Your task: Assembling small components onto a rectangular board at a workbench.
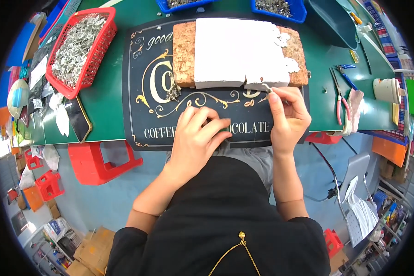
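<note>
My right hand [290, 115] is closed in a pinch at the front right of a white block [237, 50]. Between its thumb and fingertips is a small pale metal piece [266, 87], too small to name more exactly, held up against the block's front edge. My left hand [198, 129] lies over the front of a black printed mat [147, 120], with its fingers loosely bent, thumb and index apart, and nothing visible in them. The white block sits on a speckled brown slab [184, 55] that shows at both ends. Small metal bits [173, 92] lie by the slab's left corner.
A red basket [98, 57] full of small metal parts stands on the left, near a phone [79, 119]. Blue trays [295, 10] of parts line the far side. Pink-handled pliers [340, 103] and blue-handled cutters [347, 77] lie right, before a white cup [385, 89].
</note>
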### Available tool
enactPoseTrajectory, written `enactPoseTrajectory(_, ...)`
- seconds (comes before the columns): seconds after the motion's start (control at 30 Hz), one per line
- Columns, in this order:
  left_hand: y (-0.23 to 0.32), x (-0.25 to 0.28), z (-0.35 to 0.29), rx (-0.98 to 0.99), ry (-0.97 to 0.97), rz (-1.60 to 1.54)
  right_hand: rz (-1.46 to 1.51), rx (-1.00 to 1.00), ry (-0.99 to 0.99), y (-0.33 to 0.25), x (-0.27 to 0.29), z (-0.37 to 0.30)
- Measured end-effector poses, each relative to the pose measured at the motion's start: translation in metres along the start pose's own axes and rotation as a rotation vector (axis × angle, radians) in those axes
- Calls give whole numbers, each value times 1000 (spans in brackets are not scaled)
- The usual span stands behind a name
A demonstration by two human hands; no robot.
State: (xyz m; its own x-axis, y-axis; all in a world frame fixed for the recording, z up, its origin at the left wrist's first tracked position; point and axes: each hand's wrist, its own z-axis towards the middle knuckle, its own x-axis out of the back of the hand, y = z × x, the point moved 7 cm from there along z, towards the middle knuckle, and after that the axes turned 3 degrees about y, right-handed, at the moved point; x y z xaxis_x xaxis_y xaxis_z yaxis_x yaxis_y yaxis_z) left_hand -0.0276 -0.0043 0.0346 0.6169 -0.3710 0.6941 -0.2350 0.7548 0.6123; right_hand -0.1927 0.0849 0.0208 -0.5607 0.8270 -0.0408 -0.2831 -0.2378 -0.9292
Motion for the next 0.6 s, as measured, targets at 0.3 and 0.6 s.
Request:
enactPoseTrajectory(0.3,6,28,-4,14,331,-182,278,-384,-161,-3,-25,-20)
enactPoseTrajectory(0.6,18,31,9,-297,476,97,354,-425,-262,-8,-48,-29)
